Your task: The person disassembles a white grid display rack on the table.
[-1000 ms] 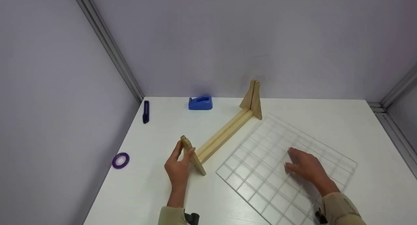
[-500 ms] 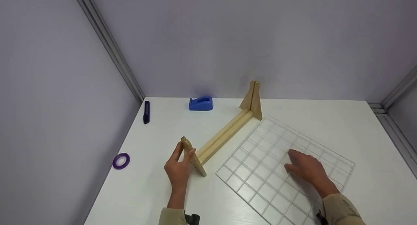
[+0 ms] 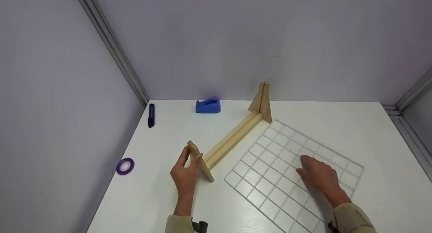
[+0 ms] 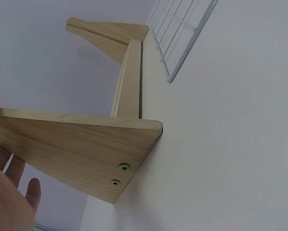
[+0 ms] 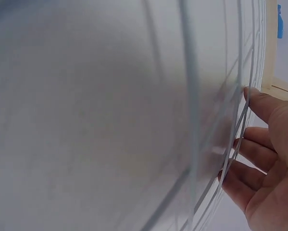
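A wooden stand [image 3: 233, 138] with an upright piece at each end lies diagonally on the white table. My left hand [image 3: 185, 175] pinches the top of its near end piece [image 3: 202, 165] between thumb and fingers. Two bolt heads [image 4: 124, 167] show on that piece's outer face in the left wrist view. To the right lies a white wire grid panel [image 3: 263, 172], its far corner close to the stand's far upright [image 3: 263, 101]. My right hand [image 3: 319, 175] is over the grid's middle, bent fingertips and thumb holding its wires in the right wrist view.
A blue tape dispenser [image 3: 208, 106] stands at the table's back edge. A dark blue box cutter [image 3: 151, 115] lies at the back left, and a purple ring [image 3: 125, 166] near the left edge. Walls [image 3: 216, 44] rise behind and at the left.
The wire grid panel has come down flatter on the table under my right hand, its right corner shifting slightly inward. My left hand and the stand have stayed put.
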Demonstrator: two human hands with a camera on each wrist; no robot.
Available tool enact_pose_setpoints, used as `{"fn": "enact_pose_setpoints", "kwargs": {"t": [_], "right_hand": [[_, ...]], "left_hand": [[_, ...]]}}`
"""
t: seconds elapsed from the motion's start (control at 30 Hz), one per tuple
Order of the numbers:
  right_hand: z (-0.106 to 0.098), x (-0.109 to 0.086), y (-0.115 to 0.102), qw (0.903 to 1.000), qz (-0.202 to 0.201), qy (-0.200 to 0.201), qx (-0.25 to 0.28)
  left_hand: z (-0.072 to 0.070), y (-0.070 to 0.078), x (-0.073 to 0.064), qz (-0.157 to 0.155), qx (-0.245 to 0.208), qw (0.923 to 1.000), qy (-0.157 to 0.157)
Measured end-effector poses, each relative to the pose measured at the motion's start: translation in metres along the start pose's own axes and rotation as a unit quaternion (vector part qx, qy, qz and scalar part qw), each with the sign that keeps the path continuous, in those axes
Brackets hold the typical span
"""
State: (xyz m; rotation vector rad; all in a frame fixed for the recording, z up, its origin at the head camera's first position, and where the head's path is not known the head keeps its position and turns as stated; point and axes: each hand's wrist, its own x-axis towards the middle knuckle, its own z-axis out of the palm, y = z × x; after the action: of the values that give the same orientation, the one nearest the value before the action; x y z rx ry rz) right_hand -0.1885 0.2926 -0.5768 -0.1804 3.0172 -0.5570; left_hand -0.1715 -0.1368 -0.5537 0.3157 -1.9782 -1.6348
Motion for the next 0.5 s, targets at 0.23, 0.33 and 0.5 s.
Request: {"fn": "enact_pose_setpoints", "kwargs": {"t": [0.23, 0.33, 0.5], "right_hand": [[0.0023, -0.0013, 0.0002, 0.9999, 0.000, 0.012, 0.002], [0.0029, -0.0035, -0.0005, 0.9999, 0.004, 0.014, 0.001], [0.0030, -0.0050, -0.0013, 0.9998, 0.007, 0.018, 0.001]], "left_hand": [[-0.0010, 0.0062, -0.0020, 0.001, 0.000, 1.0000, 0.008], [-0.0009, 0.0060, -0.0025, 0.002, 0.002, 1.0000, 0.008], [-0.0002, 0.0025, -0.0023, -0.002, -0.004, 1.0000, 0.007]]}}
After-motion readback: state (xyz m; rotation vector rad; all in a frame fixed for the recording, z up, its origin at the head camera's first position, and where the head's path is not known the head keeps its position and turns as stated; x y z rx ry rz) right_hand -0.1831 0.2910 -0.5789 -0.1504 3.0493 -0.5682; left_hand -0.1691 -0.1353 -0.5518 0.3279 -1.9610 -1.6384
